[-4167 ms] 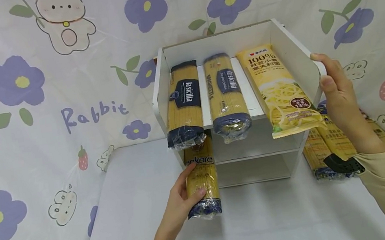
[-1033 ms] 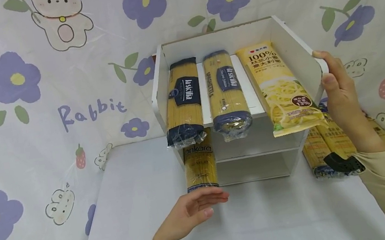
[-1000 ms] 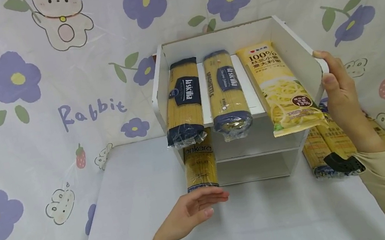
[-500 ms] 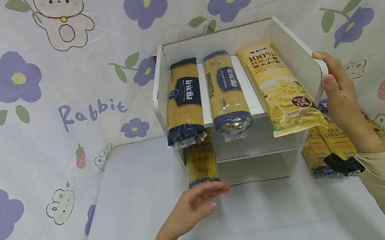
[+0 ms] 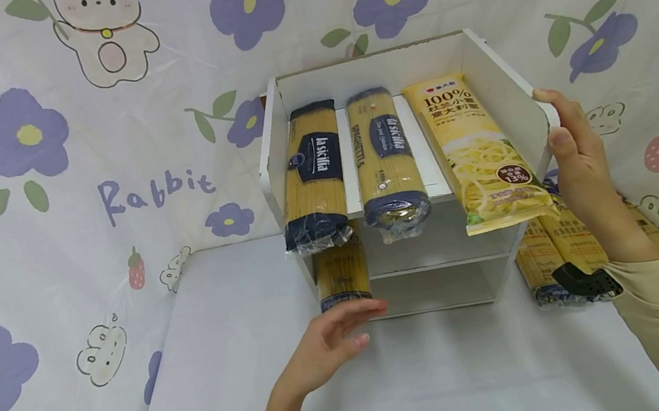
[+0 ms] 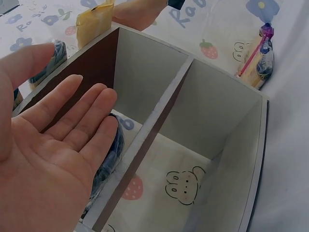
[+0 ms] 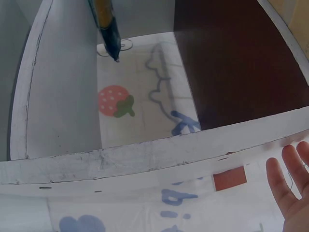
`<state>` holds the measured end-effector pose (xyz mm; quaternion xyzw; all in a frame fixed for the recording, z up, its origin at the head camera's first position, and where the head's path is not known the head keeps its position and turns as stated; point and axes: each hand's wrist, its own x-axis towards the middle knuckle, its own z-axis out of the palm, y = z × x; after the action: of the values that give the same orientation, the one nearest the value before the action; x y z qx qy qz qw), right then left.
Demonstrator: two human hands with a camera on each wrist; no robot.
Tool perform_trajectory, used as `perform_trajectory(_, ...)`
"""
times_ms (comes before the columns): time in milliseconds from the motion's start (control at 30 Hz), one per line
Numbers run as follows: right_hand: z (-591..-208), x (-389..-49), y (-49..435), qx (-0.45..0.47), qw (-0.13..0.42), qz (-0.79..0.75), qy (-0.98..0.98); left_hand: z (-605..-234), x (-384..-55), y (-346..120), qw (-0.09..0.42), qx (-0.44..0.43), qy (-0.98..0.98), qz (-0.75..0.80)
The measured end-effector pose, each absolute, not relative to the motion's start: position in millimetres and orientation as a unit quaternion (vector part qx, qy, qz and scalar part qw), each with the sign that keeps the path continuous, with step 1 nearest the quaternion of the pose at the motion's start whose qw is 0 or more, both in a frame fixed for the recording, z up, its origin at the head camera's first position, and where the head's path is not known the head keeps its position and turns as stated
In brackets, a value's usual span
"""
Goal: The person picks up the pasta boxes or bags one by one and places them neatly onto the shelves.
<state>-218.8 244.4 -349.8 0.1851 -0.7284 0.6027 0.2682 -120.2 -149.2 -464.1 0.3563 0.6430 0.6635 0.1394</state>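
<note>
The spaghetti pack (image 5: pixel 341 270) with the dark blue end lies in the middle compartment of a white shelf (image 5: pixel 439 265), at its left side. My left hand (image 5: pixel 330 342) has its fingers extended and touches the pack's near end; in the left wrist view, the left hand (image 6: pixel 58 130) hides most of that blue end (image 6: pixel 112 157). At the upper right, my right hand (image 5: pixel 585 176) grips the front edge of the shelf's side panel, thumb on the near side. The right wrist view shows fingers of the right hand (image 7: pixel 292 179) beside the panel, and a pack's tip (image 7: pixel 108 31) inside.
Across the top shelf lie two blue-labelled spaghetti packs (image 5: pixel 314 165) (image 5: pixel 386 155) and a yellow noodle pack (image 5: pixel 476 150), their ends overhanging its front edge. Several more packs (image 5: pixel 542 260) lie on the white table (image 5: pixel 212 362) right of the shelf. A printed cloth (image 5: pixel 165 116) hangs behind.
My left hand let go of the spaghetti pack's sides, flattened and pushed its end; the pack has slid deeper into the middle compartment. The right hand has stayed on the panel.
</note>
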Motion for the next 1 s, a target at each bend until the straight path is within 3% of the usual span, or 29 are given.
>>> perform_trajectory(700,-350.1,-218.8,243.4,0.18,0.274,0.595,-0.734,-462.6,-126.1,-151.9,0.144,0.352,0.65,0.657)
perform_trajectory(1000,-349.4,-218.9,242.9,0.186,0.274,0.599,-0.729,-431.1,-118.0,-164.8,0.173,0.378,0.685,0.599)
